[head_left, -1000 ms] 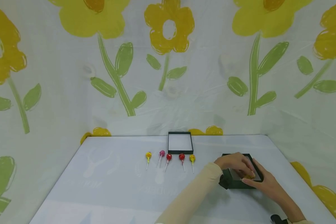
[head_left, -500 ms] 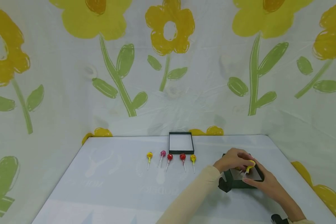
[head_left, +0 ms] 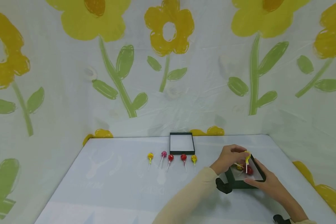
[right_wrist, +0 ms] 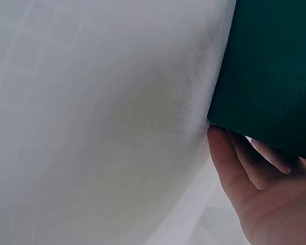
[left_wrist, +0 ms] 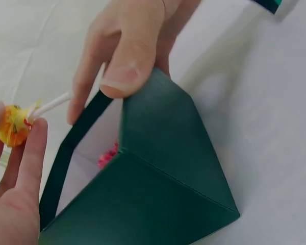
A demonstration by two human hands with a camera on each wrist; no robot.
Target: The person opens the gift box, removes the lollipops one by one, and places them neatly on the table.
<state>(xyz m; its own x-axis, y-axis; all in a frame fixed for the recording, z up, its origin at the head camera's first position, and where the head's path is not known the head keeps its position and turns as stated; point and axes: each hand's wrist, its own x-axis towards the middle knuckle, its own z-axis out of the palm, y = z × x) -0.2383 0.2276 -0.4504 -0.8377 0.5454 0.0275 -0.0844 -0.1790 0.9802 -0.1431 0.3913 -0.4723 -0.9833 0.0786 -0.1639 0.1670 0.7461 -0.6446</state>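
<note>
Just above the open dark green box [head_left: 243, 184], my left hand [head_left: 226, 159] pinches a yellow lollipop [head_left: 247, 154], its white stick pointing down. The left wrist view shows this lollipop [left_wrist: 13, 127] between fingertips, clear of the box. My right hand [head_left: 271, 184] grips the box at its right side, thumb over the near rim. In the right wrist view, the fingers [right_wrist: 229, 158] touch the box's wall [right_wrist: 275, 76]. Inside the box lie a red lollipop [head_left: 249, 170] and a yellow lollipop [head_left: 239, 166]; my left hand partly hides the interior.
Left of the box, a row of several lollipops lies on the white table [head_left: 114, 186], among them a pink lollipop [head_left: 163, 154] and a red lollipop [head_left: 183, 157]. Behind them sits a shallow dark-rimmed tray [head_left: 182, 152], near the flower-printed backdrop [head_left: 201, 102].
My left hand has lifted the yellow lollipop up out of the box, uncovering the red and yellow ones inside. The right hand keeps its hold on the box.
</note>
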